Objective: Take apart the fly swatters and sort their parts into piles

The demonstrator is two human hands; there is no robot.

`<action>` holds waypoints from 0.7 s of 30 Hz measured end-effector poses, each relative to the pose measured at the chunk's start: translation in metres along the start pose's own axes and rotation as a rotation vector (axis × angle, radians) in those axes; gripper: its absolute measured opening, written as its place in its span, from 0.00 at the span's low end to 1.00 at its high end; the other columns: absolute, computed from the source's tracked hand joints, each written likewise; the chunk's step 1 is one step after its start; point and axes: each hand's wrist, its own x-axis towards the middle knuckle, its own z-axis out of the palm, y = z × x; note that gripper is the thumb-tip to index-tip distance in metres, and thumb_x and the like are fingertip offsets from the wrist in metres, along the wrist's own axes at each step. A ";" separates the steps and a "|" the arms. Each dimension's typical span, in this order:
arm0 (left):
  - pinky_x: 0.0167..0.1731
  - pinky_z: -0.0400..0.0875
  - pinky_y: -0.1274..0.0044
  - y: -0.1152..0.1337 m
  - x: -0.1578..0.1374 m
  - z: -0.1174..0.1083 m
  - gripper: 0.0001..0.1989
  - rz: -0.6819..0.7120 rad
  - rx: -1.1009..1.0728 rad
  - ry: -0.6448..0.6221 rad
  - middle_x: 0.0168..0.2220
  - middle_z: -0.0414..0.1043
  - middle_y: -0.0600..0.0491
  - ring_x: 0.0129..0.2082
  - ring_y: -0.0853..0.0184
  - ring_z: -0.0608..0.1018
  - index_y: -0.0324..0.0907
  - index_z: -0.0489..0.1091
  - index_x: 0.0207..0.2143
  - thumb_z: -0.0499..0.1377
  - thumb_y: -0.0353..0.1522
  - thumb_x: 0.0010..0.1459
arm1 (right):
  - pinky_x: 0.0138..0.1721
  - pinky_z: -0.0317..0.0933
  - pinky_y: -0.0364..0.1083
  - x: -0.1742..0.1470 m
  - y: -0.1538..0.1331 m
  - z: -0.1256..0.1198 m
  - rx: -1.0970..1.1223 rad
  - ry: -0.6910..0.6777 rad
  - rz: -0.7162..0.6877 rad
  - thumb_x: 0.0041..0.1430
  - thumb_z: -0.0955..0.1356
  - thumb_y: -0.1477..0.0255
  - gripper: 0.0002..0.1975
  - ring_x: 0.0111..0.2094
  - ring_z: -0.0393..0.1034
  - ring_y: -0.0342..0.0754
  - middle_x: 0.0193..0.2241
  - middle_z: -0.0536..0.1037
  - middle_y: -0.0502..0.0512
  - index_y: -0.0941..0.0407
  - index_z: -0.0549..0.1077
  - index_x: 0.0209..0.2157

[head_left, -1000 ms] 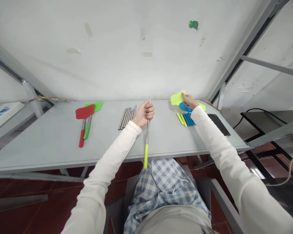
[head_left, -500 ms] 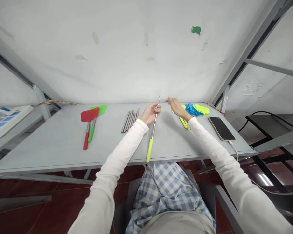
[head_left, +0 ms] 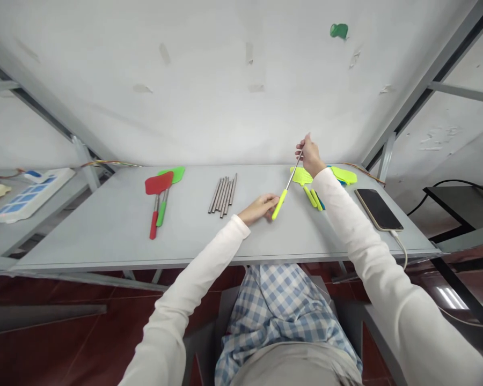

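Right hand point(head_left: 309, 155) is raised above the far right part of the surface point(head_left: 104, 236), its grip pinched on the upper, bare-metal end of a telescopic rod point(head_left: 288, 182). The rod slants down and to the left; its yellow-green handle point(head_left: 278, 204) sits low, at the fingertips of the left hand point(head_left: 260, 208). Left grip: fingers curled loosely against the handle end. Whether they actually clasp it cannot be told from this view.

Just behind the rod lies a yellow-green mesh swatter head point(head_left: 301, 175), on a small pile of loose heads and handles point(head_left: 316, 197) in yellow-green and blue. More bare steel rods point(head_left: 222, 194) lie in a tidy row near mid-surface. Two finished swatters point(head_left: 158, 198), one red and one green, lie well to the left. A phone point(head_left: 377, 209) on a cable rests at the right edge.

Judgement on doing this step well: keep the handle end steadied by the left hand so the rod does not swing. Keep the right pinch close to the tip for control. Bring the tip square to the socket of the head rather than at a slant, which could bend the thin mesh or slip off.
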 end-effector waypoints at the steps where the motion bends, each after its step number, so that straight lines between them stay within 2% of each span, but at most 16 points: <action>1: 0.19 0.66 0.82 -0.004 -0.002 0.000 0.08 0.007 0.015 0.004 0.24 0.67 0.56 0.20 0.74 0.72 0.36 0.71 0.36 0.63 0.32 0.56 | 0.21 0.52 0.39 0.007 0.000 -0.003 0.011 0.027 0.032 0.66 0.55 0.52 0.22 0.19 0.56 0.38 0.22 0.62 0.47 0.53 0.55 0.26; 3: 0.19 0.67 0.82 -0.009 -0.001 0.000 0.10 0.014 -0.002 0.002 0.26 0.65 0.57 0.20 0.74 0.72 0.37 0.70 0.35 0.61 0.36 0.58 | 0.21 0.53 0.40 0.017 0.002 -0.008 0.042 0.051 0.078 0.66 0.54 0.51 0.23 0.19 0.55 0.39 0.21 0.59 0.46 0.53 0.52 0.26; 6: 0.24 0.70 0.79 -0.010 0.005 0.004 0.12 -0.007 0.006 -0.001 0.32 0.67 0.54 0.24 0.72 0.76 0.39 0.64 0.36 0.61 0.38 0.58 | 0.23 0.56 0.40 0.022 0.007 -0.013 0.164 0.075 0.132 0.66 0.52 0.50 0.23 0.19 0.53 0.40 0.19 0.55 0.45 0.53 0.49 0.25; 8: 0.25 0.70 0.79 -0.012 0.009 0.007 0.15 0.014 0.092 0.020 0.33 0.68 0.55 0.25 0.72 0.76 0.43 0.59 0.40 0.62 0.37 0.57 | 0.24 0.60 0.42 0.023 0.009 -0.016 0.308 0.100 0.183 0.65 0.50 0.51 0.23 0.19 0.51 0.40 0.19 0.52 0.44 0.53 0.47 0.24; 11: 0.25 0.64 0.80 -0.016 0.014 0.005 0.14 0.157 0.330 0.092 0.29 0.66 0.60 0.21 0.75 0.69 0.46 0.54 0.47 0.56 0.36 0.62 | 0.26 0.63 0.45 0.023 0.011 -0.023 0.493 0.094 0.254 0.62 0.50 0.48 0.24 0.19 0.50 0.41 0.18 0.50 0.44 0.53 0.45 0.24; 13: 0.27 0.61 0.80 -0.017 0.016 -0.001 0.11 0.264 0.540 0.174 0.25 0.62 0.62 0.21 0.74 0.65 0.45 0.57 0.48 0.52 0.37 0.65 | 0.27 0.64 0.47 0.024 0.011 -0.031 0.556 0.067 0.281 0.60 0.52 0.47 0.25 0.20 0.50 0.41 0.18 0.51 0.44 0.54 0.45 0.23; 16: 0.31 0.59 0.78 -0.013 0.015 -0.015 0.10 0.336 0.779 0.288 0.23 0.60 0.60 0.25 0.71 0.65 0.43 0.65 0.45 0.50 0.38 0.65 | 0.29 0.65 0.49 0.027 0.012 -0.043 0.647 0.066 0.301 0.60 0.53 0.52 0.22 0.20 0.51 0.41 0.18 0.52 0.45 0.54 0.46 0.23; 19: 0.30 0.58 0.78 -0.007 0.014 -0.023 0.12 0.375 0.874 0.354 0.22 0.59 0.59 0.24 0.70 0.64 0.42 0.68 0.44 0.49 0.38 0.66 | 0.29 0.64 0.48 0.020 0.016 -0.043 0.694 0.131 0.274 0.60 0.53 0.59 0.16 0.20 0.50 0.41 0.18 0.52 0.45 0.54 0.49 0.23; 21: 0.30 0.57 0.78 -0.004 0.015 -0.020 0.13 0.412 0.901 0.367 0.22 0.60 0.59 0.24 0.69 0.65 0.42 0.69 0.44 0.48 0.37 0.66 | 0.28 0.63 0.47 0.005 0.023 -0.031 0.622 0.094 0.200 0.60 0.52 0.63 0.14 0.19 0.49 0.42 0.17 0.51 0.45 0.54 0.51 0.23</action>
